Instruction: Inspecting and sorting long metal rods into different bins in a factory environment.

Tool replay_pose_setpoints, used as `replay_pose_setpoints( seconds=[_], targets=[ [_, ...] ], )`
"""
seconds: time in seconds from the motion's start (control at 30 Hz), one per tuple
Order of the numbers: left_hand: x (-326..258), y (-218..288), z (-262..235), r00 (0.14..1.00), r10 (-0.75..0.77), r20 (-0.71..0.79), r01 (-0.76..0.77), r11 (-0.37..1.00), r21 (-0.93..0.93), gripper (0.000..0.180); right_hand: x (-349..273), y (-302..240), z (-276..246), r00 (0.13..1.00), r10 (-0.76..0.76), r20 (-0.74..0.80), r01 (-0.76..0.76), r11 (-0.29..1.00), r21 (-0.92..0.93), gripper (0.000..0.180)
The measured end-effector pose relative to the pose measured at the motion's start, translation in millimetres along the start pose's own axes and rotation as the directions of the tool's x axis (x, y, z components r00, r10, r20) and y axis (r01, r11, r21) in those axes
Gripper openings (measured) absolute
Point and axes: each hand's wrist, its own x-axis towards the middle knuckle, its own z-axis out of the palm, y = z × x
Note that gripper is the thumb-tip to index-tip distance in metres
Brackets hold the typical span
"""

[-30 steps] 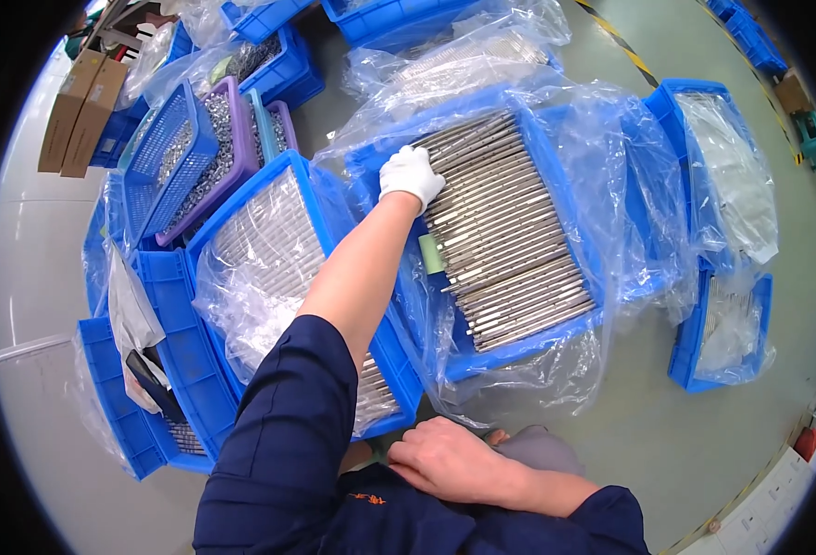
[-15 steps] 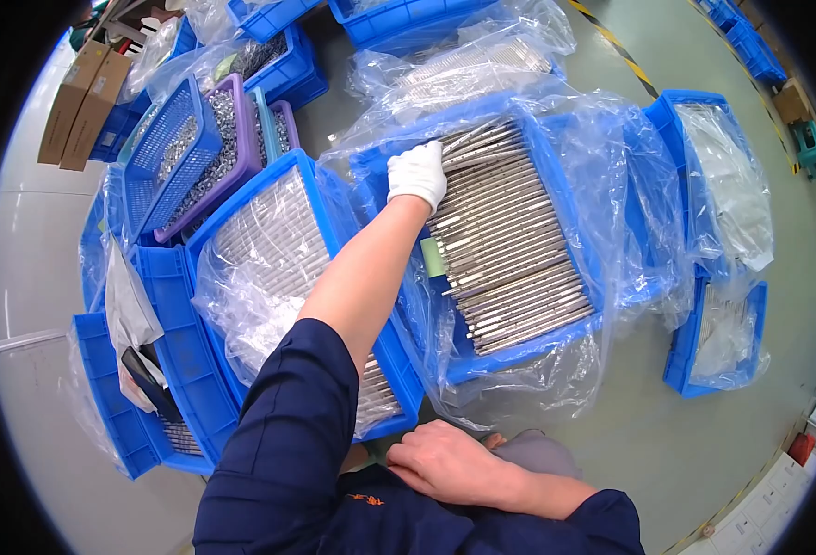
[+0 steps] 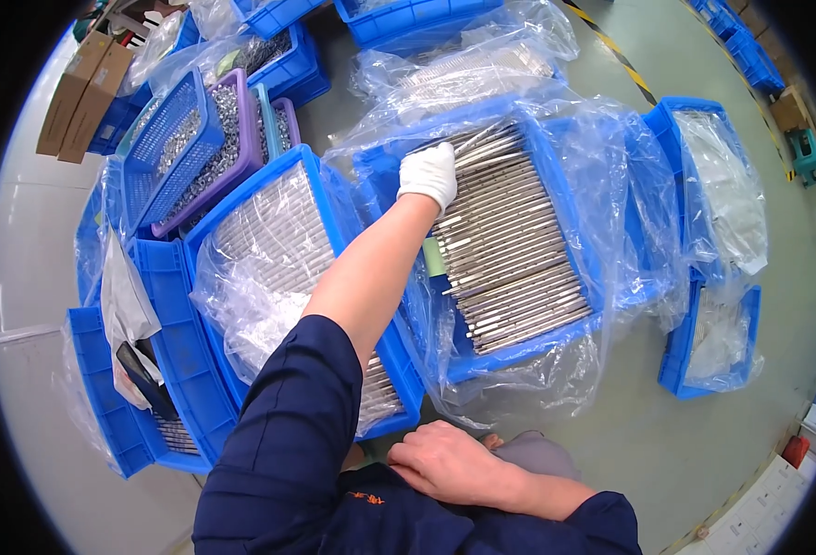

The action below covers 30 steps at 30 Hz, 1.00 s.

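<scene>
My left hand [image 3: 428,176], in a white glove, reaches into the far left of a plastic-lined blue bin [image 3: 482,368]. Its fingers are closed on the left ends of some metal rods [image 3: 489,148], though the fingertips are hidden behind the hand. Those rods lie askew over the others. Below them, metal rods [image 3: 510,250] lie side by side in tight rows. A pale green piece [image 3: 434,257] sits at the bin's left wall. Close to my body, my bare right hand [image 3: 445,461] rests with its fingers curled under and nothing visible in it.
To the left stands another blue bin [image 3: 314,176] of rods under clear plastic. Behind it are a purple basket [image 3: 241,139] of small metal parts and a tilted blue basket [image 3: 172,157]. Bagged blue bins [image 3: 672,356] stand at the right. Loose clear plastic [image 3: 556,388] hangs over the middle bin's edges.
My gloved left hand has shifted slightly to the right, and the askew rods by it have moved a little. My right hand stays where it was.
</scene>
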Motion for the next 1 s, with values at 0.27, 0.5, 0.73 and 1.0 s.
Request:
replay_pose_setpoints(
  seconds=[0.27, 0.5, 0.73, 1.0],
  targets=[
    [-7, 4, -9, 0.982, -0.077, 0.17, 0.102, 0.985, -0.141, 0.025, -9, -14, 15, 0.998, 0.028, -0.057, -0.031, 0.998, -0.051, 0.014],
    [-36, 2, -35, 0.988, 0.005, 0.154, 0.051, 0.932, -0.358, 0.033, -17, -49, 42, 0.991, 0.075, -0.108, -0.089, 0.988, -0.127, 0.015],
    [-116, 6, -103, 0.949, 0.131, 0.288, 0.233, 0.325, -0.916, 0.021, -15, -94, 60, 0.897, -0.029, -0.442, -0.002, 0.998, -0.07, 0.009],
    [-282, -13, -193, 0.948, 0.316, -0.046, -0.213, 0.52, -0.827, 0.033, -21, -60, 46, 0.505, 0.411, -0.759, 0.231, 0.783, 0.577, 0.029]
  ],
)
